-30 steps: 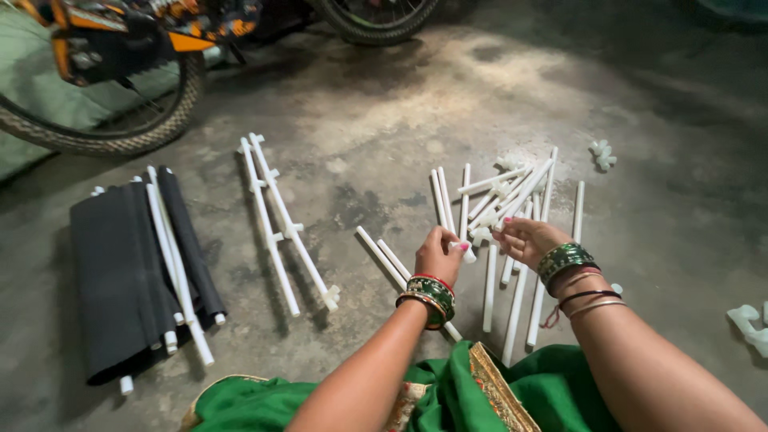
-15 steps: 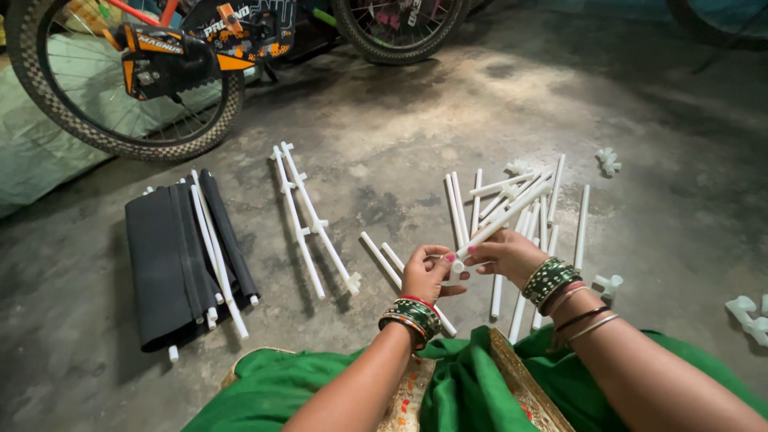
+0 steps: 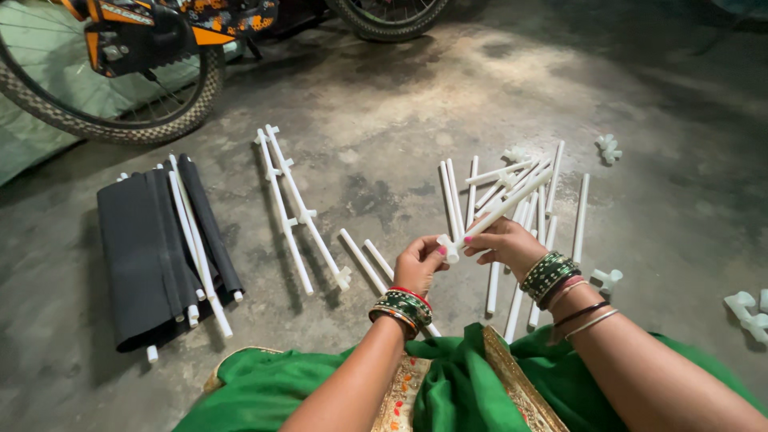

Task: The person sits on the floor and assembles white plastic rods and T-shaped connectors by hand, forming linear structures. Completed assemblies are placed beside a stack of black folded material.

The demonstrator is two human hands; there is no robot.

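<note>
My right hand (image 3: 506, 246) grips a white plastic rod (image 3: 512, 202) that slants up to the right over the floor. My left hand (image 3: 419, 264) pinches a small white connector (image 3: 447, 248) sitting at the rod's near end. Both wrists wear green and red bangles. Under my hands lies a loose pile of white rods (image 3: 536, 200) on the concrete floor. Two more rods (image 3: 370, 262) lie just left of my left hand. My green garment (image 3: 448, 384) fills the bottom of the view.
A joined pair of rods with connectors (image 3: 290, 208) lies to the left. Further left is folded black fabric with white rods (image 3: 160, 248). A bicycle wheel (image 3: 120, 88) stands at the top left. Loose white connectors (image 3: 608, 147) lie at the right, with more connectors (image 3: 748, 314) near the right edge.
My right hand picked a rod out of the pile and lifted it. My left hand brought the connector to the rod's near end, and both hands now hold them together.
</note>
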